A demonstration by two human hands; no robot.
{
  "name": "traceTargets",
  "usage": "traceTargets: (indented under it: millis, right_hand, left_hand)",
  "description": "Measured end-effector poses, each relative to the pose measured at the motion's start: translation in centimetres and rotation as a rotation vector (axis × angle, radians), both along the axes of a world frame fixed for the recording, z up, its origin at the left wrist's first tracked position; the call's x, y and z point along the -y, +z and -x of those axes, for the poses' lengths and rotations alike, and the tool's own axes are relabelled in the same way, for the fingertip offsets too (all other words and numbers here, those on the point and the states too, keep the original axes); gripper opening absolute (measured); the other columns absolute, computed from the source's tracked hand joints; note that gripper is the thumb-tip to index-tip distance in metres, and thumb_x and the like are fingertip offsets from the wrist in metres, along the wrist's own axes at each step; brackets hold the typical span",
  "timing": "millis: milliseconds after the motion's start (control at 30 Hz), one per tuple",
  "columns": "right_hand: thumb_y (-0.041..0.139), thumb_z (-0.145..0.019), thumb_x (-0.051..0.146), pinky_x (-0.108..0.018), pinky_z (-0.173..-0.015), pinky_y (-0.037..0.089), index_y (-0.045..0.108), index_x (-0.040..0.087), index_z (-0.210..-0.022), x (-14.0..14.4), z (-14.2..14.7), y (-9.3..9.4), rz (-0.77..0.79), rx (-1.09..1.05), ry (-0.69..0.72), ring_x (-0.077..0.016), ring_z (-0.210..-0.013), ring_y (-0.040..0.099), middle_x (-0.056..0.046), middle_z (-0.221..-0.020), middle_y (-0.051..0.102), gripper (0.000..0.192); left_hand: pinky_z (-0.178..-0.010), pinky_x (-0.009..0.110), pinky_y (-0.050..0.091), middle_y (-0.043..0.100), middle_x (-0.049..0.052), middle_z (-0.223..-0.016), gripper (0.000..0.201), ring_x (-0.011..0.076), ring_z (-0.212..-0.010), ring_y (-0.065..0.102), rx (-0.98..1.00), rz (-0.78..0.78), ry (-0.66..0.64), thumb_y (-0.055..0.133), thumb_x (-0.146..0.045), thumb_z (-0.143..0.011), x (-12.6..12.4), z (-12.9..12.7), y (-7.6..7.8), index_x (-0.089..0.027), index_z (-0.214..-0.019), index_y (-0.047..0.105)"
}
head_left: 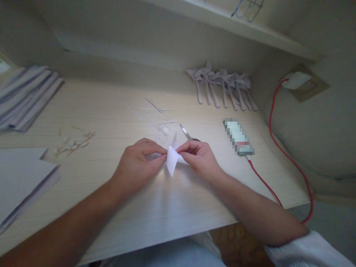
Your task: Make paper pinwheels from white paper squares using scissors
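A white paper pinwheel (172,160) with folded, pointed blades is held up over the front part of the desk. My left hand (141,157) pinches it from the left between thumb and forefinger. From the right, my right hand (200,157) pinches its other side with closed fingertips. The fingers partly hide the middle and back of the paper. Just beyond my right hand lies a pair of scissors (187,132), blades pointing away to the left, its handles mostly hidden. Thin white paper strips (160,115) are scattered behind the pinwheel.
Several finished paper pinwheels (222,83) on rolled sticks lie at the back right. A phone (238,136) with a red cable (271,118) is on the right. Rolled paper tubes (27,96), small stick-like pieces (73,144) and paper sheets (25,181) lie on the left. A shelf (236,27) hangs overhead.
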State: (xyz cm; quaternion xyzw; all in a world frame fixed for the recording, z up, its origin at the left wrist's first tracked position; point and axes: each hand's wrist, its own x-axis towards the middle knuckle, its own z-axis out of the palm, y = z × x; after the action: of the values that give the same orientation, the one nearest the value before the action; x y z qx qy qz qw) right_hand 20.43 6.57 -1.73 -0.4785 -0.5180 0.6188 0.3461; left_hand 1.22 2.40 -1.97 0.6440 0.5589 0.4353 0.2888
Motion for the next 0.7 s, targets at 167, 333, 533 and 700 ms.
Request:
traceTargets:
  millis: [167, 333, 533, 700]
  right_hand:
    - [0.075, -0.064, 0.018, -0.026, -0.061, 0.049, 0.077, 0.017, -0.069, -0.1, 0.3, -0.7, 0.009, 0.01, 0.011, -0.0133, -0.061, 0.064, -0.001, -0.066, 0.074, 0.005]
    - [0.074, -0.065, 0.017, -0.026, -0.06, 0.05, 0.076, 0.017, -0.07, -0.2, 0.4, -1.0, -0.001, 0.001, 0.025, -0.0137, -0.062, 0.064, -0.001, -0.067, 0.074, 0.006]
    - [0.074, -0.065, 0.017, -0.024, -0.057, 0.047, 0.076, 0.017, -0.071, -0.2, 0.5, -1.3, 0.018, 0.0, 0.041, -0.0124, -0.059, 0.063, 0.0, -0.065, 0.073, 0.006]
    - [0.073, -0.067, 0.016, -0.024, -0.058, 0.05, 0.076, 0.018, -0.071, -0.4, 0.5, -1.4, -0.003, 0.014, 0.064, -0.0133, -0.063, 0.066, -0.001, -0.069, 0.074, 0.005]
  left_hand:
    - [-0.075, 0.039, 0.052, 0.076, 0.003, -0.076, 0.009, 0.0264, -0.084, 0.067, -0.103, -0.076, -0.032, 0.074, -0.022, -0.078, -0.4, 0.4, -0.4, -0.029, -0.074, 0.079]
    - [-0.074, 0.038, 0.052, 0.076, 0.002, -0.077, 0.011, 0.0254, -0.08, 0.068, -0.109, -0.069, -0.049, 0.074, -0.02, -0.078, -0.4, 0.4, -0.4, -0.028, -0.072, 0.077]
    - [-0.07, 0.036, 0.054, 0.078, 0.003, -0.08, 0.007, 0.0247, -0.076, 0.071, -0.085, 0.015, -0.015, 0.075, -0.022, -0.077, -0.3, 0.2, -0.1, -0.027, -0.073, 0.078]
    - [-0.065, 0.033, 0.052, 0.077, 0.002, -0.077, 0.011, 0.0233, -0.071, 0.071, -0.091, 0.016, -0.059, 0.072, -0.02, -0.078, -0.3, 0.1, -0.3, -0.027, -0.071, 0.076]
